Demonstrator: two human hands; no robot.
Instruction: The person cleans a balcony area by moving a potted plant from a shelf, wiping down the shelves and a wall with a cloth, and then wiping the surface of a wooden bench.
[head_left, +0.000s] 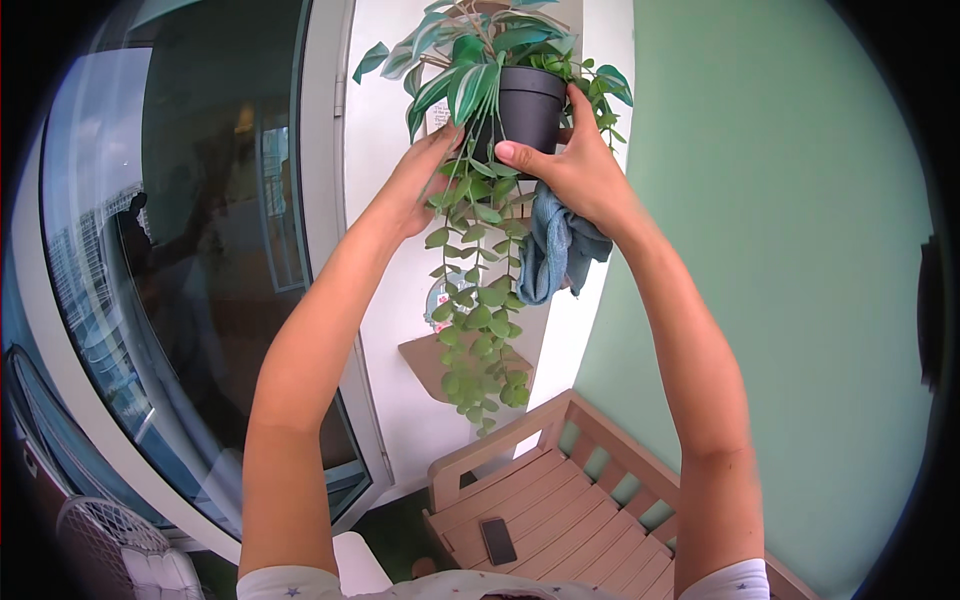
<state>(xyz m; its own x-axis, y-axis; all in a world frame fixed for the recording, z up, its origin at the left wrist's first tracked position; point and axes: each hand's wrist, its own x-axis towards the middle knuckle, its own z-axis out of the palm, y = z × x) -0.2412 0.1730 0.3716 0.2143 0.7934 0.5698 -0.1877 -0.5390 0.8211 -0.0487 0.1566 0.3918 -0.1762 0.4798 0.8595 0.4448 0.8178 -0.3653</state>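
Both my arms reach up to a black plant pot (pixel 532 108) near the top of the view. Striped broad leaves (pixel 472 88) spread from the pot, and long trailing green vines (pixel 487 300) hang below it. My right hand (pixel 578 165) grips the pot's right side, thumb across its front. A blue-grey cloth (pixel 550 250) dangles beneath that hand, against my palm. My left hand (pixel 428 180) is at the pot's left side, its fingers partly hidden behind leaves and vines.
A brown wall shelf (pixel 425 365) sits behind the vines. Below is a slatted wooden bench (pixel 590 500) with a phone (pixel 498 540) on it. A glass door (pixel 200 230) stands at left, a green wall (pixel 780 220) at right, and a woven chair (pixel 110 530) at lower left.
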